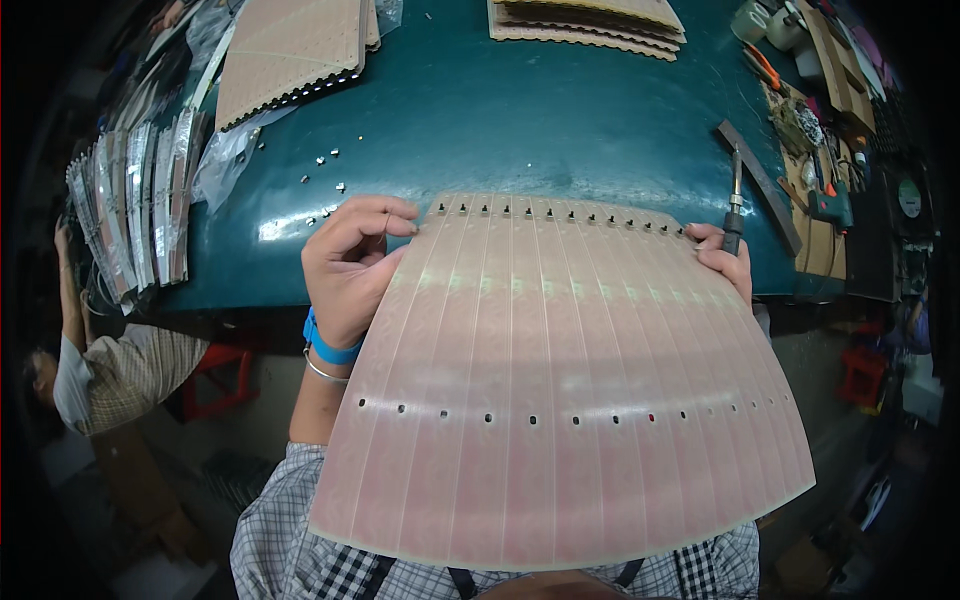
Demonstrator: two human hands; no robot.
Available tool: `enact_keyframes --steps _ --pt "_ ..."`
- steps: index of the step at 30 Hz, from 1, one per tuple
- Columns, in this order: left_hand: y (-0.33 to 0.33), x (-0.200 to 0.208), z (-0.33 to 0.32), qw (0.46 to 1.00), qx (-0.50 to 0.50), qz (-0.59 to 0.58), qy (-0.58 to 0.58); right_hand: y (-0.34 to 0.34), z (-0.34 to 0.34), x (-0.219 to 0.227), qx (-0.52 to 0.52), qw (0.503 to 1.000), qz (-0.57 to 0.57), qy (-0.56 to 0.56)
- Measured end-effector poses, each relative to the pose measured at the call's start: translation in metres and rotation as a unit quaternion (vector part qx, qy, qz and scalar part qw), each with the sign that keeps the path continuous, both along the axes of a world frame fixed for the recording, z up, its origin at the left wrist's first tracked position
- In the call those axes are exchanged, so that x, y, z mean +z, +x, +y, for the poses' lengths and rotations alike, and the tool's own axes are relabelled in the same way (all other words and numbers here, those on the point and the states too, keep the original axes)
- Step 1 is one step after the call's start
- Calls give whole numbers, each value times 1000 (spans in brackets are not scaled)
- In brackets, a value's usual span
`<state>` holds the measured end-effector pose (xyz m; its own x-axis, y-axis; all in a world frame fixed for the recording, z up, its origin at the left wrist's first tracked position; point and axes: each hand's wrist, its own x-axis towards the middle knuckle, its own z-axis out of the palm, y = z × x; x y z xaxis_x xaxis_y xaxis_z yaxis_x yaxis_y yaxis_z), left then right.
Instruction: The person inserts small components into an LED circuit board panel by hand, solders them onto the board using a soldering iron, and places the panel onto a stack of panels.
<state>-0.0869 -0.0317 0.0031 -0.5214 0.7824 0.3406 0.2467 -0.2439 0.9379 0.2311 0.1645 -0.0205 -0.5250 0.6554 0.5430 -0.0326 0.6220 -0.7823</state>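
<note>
A large pinkish circuit board panel slants across my front, its near edge against my checked shirt. Thin lines divide it into strips, with small black parts along the far edge and a row of dark holes nearer me. My left hand, with a blue wristband, is closed at the panel's upper left edge, fingers curled and thumb tip hidden. At the upper right edge my right hand grips the panel, its palm mostly covered. From that hand a soldering iron with a dark handle and metal shaft points up and away from me.
Several small metal parts lie on the green table. Panel stacks stand at far left and far middle. Wrapped strips line the left; a dark bar and tools lie right. Another person is at left.
</note>
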Motion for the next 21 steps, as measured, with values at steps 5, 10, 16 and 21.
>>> enact_keyframes --steps 5,10,16,21 --pt "2 -3 7 999 32 -15 -37 7 4 -4 -4 999 -23 -24" --pt "4 -5 10 998 38 1 -48 9 17 -10 45 996 3 74" --pt "12 -5 21 998 -26 24 -42 10 10 -6 29 997 5 68" --pt "11 -1 19 991 -7 104 -78 -4 0 -8 35 997 60 15"
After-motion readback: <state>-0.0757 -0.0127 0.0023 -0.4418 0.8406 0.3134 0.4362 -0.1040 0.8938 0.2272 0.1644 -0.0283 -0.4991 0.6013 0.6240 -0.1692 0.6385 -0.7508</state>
